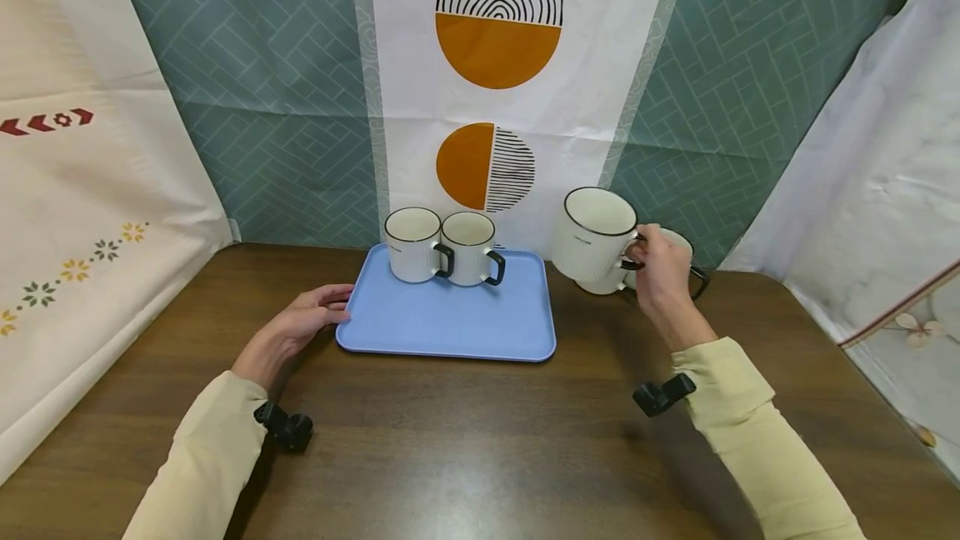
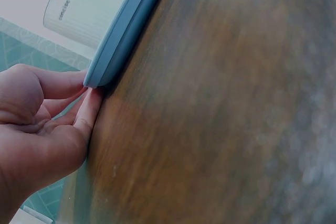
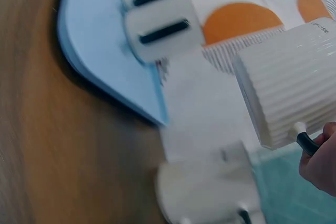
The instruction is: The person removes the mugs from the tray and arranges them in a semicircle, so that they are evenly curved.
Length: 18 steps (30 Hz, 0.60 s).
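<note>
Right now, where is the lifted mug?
In the head view, the lifted mug is right of the blue tray, its handle in the right hand.

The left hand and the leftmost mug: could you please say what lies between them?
Between the left hand and leftmost mug, the head view shows only the blue tray, bare there.

1. Blue tray [image 1: 442, 319]: rectangular, round-cornered, low-rimmed, lying flat, long sides at twelve and six o'clock.
2. White mug [image 1: 590, 242]: ribbed, black-rimmed, raised mouth-up at the tray's two o'clock, black handle toward four o'clock.
</note>
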### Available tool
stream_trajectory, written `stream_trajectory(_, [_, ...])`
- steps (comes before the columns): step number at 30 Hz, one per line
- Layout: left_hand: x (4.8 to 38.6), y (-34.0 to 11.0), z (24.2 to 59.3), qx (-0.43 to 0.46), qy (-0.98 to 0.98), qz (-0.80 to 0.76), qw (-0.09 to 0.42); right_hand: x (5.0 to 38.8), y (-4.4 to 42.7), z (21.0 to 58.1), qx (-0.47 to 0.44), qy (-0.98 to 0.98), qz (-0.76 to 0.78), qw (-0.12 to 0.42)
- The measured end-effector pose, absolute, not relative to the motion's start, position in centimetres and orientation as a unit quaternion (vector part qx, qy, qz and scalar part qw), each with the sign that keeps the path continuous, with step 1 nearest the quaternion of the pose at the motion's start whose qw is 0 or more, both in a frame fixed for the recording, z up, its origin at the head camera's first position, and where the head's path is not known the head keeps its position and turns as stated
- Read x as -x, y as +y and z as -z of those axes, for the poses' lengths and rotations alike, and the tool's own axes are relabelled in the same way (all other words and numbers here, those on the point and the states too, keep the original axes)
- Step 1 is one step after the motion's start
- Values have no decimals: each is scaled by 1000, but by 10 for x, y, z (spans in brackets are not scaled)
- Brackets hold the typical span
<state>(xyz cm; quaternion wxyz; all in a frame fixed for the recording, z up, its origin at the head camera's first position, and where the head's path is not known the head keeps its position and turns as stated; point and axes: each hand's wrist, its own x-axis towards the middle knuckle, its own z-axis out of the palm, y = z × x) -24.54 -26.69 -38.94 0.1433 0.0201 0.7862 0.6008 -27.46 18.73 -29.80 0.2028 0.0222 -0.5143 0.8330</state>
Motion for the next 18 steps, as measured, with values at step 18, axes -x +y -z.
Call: stream_trajectory(18, [248, -266, 387, -12, 783, -605, 147, 294, 315, 260, 75, -356, -878, 311])
